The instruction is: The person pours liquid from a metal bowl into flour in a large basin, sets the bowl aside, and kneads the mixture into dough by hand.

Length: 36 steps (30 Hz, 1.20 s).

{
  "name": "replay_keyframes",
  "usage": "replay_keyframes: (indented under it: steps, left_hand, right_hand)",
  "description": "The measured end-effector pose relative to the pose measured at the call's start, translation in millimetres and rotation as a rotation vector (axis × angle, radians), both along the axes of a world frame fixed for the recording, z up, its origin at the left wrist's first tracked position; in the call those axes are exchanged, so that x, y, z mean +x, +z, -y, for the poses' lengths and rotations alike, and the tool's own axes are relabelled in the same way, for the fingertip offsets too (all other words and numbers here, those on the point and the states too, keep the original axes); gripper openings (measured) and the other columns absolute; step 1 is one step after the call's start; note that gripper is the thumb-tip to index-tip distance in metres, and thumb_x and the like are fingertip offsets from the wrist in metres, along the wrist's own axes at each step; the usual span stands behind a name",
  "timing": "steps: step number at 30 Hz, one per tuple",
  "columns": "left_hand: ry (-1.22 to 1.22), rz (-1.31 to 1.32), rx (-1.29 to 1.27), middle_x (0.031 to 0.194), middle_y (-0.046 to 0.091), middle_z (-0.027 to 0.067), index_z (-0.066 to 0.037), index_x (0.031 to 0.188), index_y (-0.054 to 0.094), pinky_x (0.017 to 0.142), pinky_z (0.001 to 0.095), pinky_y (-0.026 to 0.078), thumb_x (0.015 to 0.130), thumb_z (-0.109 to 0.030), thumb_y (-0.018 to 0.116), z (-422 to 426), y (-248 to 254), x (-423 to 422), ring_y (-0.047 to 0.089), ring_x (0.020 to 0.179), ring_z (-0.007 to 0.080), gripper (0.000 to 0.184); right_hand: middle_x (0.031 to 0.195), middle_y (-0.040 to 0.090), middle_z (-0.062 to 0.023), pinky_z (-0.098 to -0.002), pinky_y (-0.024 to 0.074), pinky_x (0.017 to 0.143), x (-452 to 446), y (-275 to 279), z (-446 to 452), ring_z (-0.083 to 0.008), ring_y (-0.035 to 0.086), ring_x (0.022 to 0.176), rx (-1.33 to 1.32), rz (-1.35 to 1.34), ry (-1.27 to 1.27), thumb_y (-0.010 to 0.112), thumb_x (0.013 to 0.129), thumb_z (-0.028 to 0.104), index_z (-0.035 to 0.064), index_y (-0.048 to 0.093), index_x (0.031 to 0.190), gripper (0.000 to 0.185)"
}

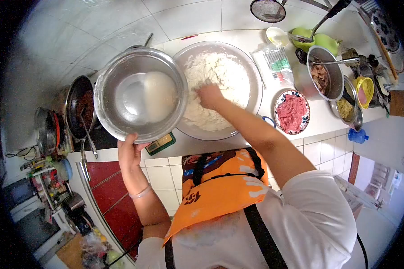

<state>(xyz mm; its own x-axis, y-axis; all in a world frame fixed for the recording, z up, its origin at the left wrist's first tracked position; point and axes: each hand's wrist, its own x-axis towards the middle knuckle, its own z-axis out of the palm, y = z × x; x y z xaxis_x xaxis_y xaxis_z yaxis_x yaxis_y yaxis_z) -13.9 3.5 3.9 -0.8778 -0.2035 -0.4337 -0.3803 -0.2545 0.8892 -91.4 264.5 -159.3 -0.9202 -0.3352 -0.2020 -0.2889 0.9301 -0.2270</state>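
My left hand grips the near rim of a metal bowl, which is held tilted and has whitish liquid pooled in it. The bowl overlaps the left edge of a wide basin. In that basin lies white, clumpy flour. My right hand is down in the flour, its fingers bent and partly buried, so what they hold is hidden. A small green-edged scale sits partly under the metal bowl near the counter's front edge.
Right of the basin are a plate of minced meat, a plastic bag and a pot with a ladle. A black pan stands on the left. A strainer hangs at the wall above the counter.
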Motion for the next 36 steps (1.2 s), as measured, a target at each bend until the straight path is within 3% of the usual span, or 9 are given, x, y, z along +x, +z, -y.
replay_keyframes:
  steps: [6, 12, 18, 24, 26, 29, 31, 33, 36]
  left_hand:
    - [-0.022, -0.018, 0.018, 0.108, 0.049, 0.0238, 0.011, 0.119, 0.030, 0.059, 0.0375, 0.059, 0.075, 0.002, 0.046, -5.2, 1.8, -3.2, 0.060, 0.083, 0.0336, 0.047]
    - [-0.035, -0.023, 0.007, 0.106, 0.049, 0.0249, 0.012, 0.118, 0.030, 0.059, 0.0376, 0.059, 0.075, 0.002, 0.046, -5.9, 2.2, -5.7, 0.061, 0.081, 0.0334, 0.048]
    - [-0.069, -0.048, 0.036, 0.104, 0.050, 0.0270, 0.014, 0.117, 0.028, 0.060, 0.0388, 0.059, 0.074, 0.003, 0.045, -8.6, 2.8, -5.9, 0.061, 0.081, 0.0345, 0.048]
    - [-0.059, 0.003, 0.024, 0.107, 0.049, 0.0231, 0.012, 0.116, 0.033, 0.061, 0.0379, 0.059, 0.072, -0.001, 0.048, -3.6, 4.0, 0.7, 0.061, 0.083, 0.0329, 0.049]
    - [-0.041, -0.032, 0.028, 0.104, 0.050, 0.0252, 0.013, 0.117, 0.028, 0.058, 0.0376, 0.059, 0.075, 0.001, 0.045, -3.6, 4.3, 4.6, 0.061, 0.082, 0.0338, 0.048]
    - [-0.024, -0.016, 0.005, 0.104, 0.050, 0.0242, 0.013, 0.118, 0.029, 0.058, 0.0365, 0.059, 0.074, 0.001, 0.046, -2.6, 6.9, 8.9, 0.061, 0.082, 0.0329, 0.048]
    - [-0.016, -0.019, 0.011, 0.104, 0.050, 0.0243, 0.013, 0.118, 0.029, 0.059, 0.0365, 0.059, 0.074, 0.001, 0.046, -0.1, 8.1, 10.6, 0.061, 0.082, 0.0330, 0.048]
    - [-0.019, -0.024, 0.018, 0.104, 0.050, 0.0243, 0.013, 0.118, 0.029, 0.059, 0.0365, 0.058, 0.074, 0.001, 0.046, 0.4, 11.3, 11.7, 0.061, 0.082, 0.0332, 0.048]
    - [-0.020, -0.043, 0.011, 0.105, 0.050, 0.0239, 0.012, 0.118, 0.029, 0.059, 0.0365, 0.058, 0.074, 0.001, 0.045, -1.2, 14.0, 11.4, 0.061, 0.082, 0.0331, 0.048]
  right_hand:
    - [0.106, 0.057, -0.0079, -0.0506, 0.0374, 0.088, 27.7, 4.8, 15.4, -0.0319, 0.043, 0.111, 0.033, 0.257, 0.236, 0.062, 0.069, 0.032, 0.0223, 0.058, 0.111, 0.043]
    - [0.124, 0.047, -0.0063, -0.0597, 0.0250, 0.096, 51.8, 24.6, -16.4, -0.0338, 0.025, 0.126, 0.163, 0.263, 0.399, 0.062, 0.071, 0.023, 0.0241, 0.057, 0.113, 0.043]
    - [0.138, 0.031, -0.0048, -0.0571, 0.0234, 0.099, 5.8, 17.9, -46.6, -0.0334, 0.024, 0.128, 0.221, -0.027, 0.455, 0.054, 0.080, 0.022, 0.0263, 0.062, 0.107, 0.028]
    - [0.134, 0.033, -0.0135, -0.0417, 0.0309, 0.099, 12.1, 44.4, -42.4, -0.0318, 0.030, 0.124, 0.128, 0.025, 0.022, 0.048, 0.084, 0.022, 0.0260, 0.061, 0.108, 0.027]
    - [0.131, 0.033, -0.0200, -0.0399, 0.0396, 0.092, 21.4, 44.3, -40.3, -0.0362, 0.035, 0.120, 0.058, 0.147, -0.238, 0.057, 0.078, 0.015, 0.0288, 0.045, 0.126, 0.052]
    - [0.127, 0.036, -0.0226, -0.0426, 0.0447, 0.084, 30.8, 16.3, -20.2, -0.0385, 0.039, 0.114, 0.088, 0.042, -0.305, 0.055, 0.078, 0.014, 0.0323, 0.036, 0.130, 0.058]
    - [0.120, 0.043, -0.0247, -0.0414, 0.0470, 0.081, 17.9, -12.2, -8.4, -0.0386, 0.045, 0.108, 0.123, -0.007, -0.296, 0.062, 0.074, 0.016, 0.0247, 0.032, 0.133, 0.067]
    - [0.116, 0.046, -0.0277, -0.0415, 0.0483, 0.078, 4.3, -14.2, 1.8, -0.0393, 0.050, 0.103, -0.267, 0.205, -0.484, 0.066, 0.067, 0.016, 0.0150, 0.036, 0.129, 0.070]
    - [0.102, 0.055, -0.0247, -0.0421, 0.0462, 0.081, -16.6, -32.3, 16.4, -0.0390, 0.052, 0.098, -0.526, 0.050, -0.601, 0.071, 0.062, 0.018, 0.0075, 0.038, 0.125, 0.072]
